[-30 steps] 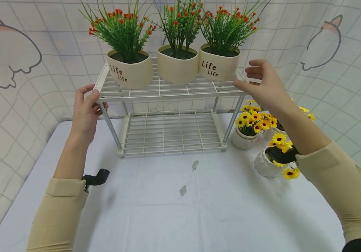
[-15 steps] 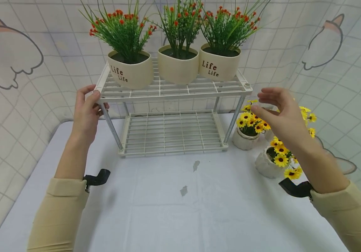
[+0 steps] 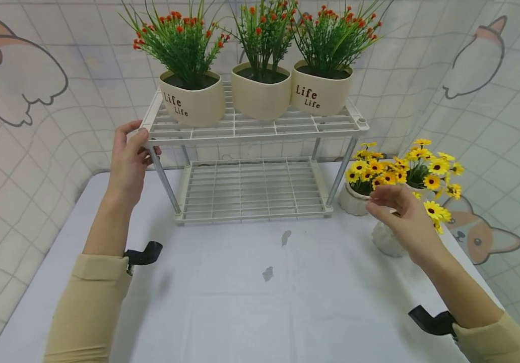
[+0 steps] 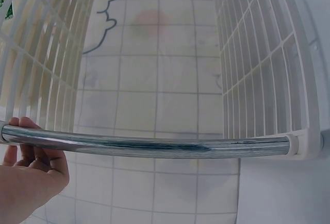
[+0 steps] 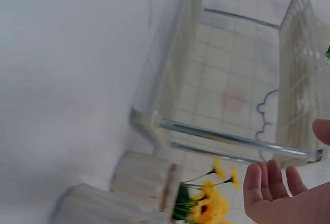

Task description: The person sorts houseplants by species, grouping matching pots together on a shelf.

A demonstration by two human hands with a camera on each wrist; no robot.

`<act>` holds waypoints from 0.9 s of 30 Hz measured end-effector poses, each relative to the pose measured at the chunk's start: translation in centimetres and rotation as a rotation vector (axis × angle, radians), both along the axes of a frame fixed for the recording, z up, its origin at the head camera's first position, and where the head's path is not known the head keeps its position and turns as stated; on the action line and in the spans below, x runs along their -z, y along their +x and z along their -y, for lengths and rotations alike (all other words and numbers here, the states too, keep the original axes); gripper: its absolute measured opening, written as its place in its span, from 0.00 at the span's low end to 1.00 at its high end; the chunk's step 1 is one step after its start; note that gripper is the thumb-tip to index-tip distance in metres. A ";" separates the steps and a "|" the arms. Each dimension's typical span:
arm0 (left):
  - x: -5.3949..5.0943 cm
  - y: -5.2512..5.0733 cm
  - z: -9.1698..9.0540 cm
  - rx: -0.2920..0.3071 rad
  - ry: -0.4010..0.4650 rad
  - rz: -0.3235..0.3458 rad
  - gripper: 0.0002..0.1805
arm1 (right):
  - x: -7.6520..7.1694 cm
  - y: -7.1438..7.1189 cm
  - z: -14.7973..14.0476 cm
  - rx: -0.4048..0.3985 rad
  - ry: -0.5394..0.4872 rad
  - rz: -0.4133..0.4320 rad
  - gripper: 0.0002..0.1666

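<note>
A white two-tier wire rack (image 3: 260, 135) stands on the table. My left hand (image 3: 126, 166) grips its upper left front corner; in the left wrist view its fingers (image 4: 56, 159) curl behind the metal post (image 4: 154, 144). On the top shelf sit three cream pots: a left pot (image 3: 196, 106), a middle pot (image 3: 261, 98) and a right pot (image 3: 321, 96), all with red-flowered plants. Right of the rack, my right hand (image 3: 405, 222) hovers with loosely bent fingers and holds nothing. Behind it is a small white pot (image 3: 384, 242), partly hidden, with yellow flowers (image 3: 434, 209).
Another small pot (image 3: 354, 201) of yellow flowers stands beside the rack's right front post (image 3: 342, 171). More yellow flowers (image 3: 432, 181) rise behind, their pot mostly hidden. The rack's lower shelf (image 3: 253, 191) is near the tabletop (image 3: 228, 302). A tile-patterned curtain (image 3: 83, 101) surrounds the table.
My right hand has moved from beside the right cream pot, down and outward, to the small yellow-flowered pots. My left hand has kept its grip on the rack. The head view has shifted slightly.
</note>
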State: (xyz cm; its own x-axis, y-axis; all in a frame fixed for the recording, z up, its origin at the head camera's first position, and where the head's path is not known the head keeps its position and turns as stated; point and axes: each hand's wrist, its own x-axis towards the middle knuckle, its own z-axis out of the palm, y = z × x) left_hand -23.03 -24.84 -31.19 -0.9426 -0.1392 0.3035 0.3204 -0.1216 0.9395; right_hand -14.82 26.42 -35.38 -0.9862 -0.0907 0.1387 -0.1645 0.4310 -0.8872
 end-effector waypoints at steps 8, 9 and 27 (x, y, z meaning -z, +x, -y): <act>0.0 0.1 -0.1 -0.041 -0.037 0.020 0.23 | 3.1 2.1 -1.6 0.002 -0.060 0.175 0.33; 0.0 0.1 -0.1 -0.040 -0.036 0.020 0.23 | 3.4 2.3 -1.8 0.008 -0.060 0.194 0.34; 0.0 0.0 -0.3 -0.036 -0.023 0.019 0.22 | 6.6 3.7 -5.1 0.165 0.224 0.321 0.34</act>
State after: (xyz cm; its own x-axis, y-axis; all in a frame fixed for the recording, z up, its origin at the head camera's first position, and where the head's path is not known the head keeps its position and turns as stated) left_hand -22.98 -24.54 -31.23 -0.9428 -0.1664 0.2888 0.3059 -0.0881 0.9480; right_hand -11.12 31.53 -41.94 -0.9800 0.0794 -0.1826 0.1922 0.6165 -0.7635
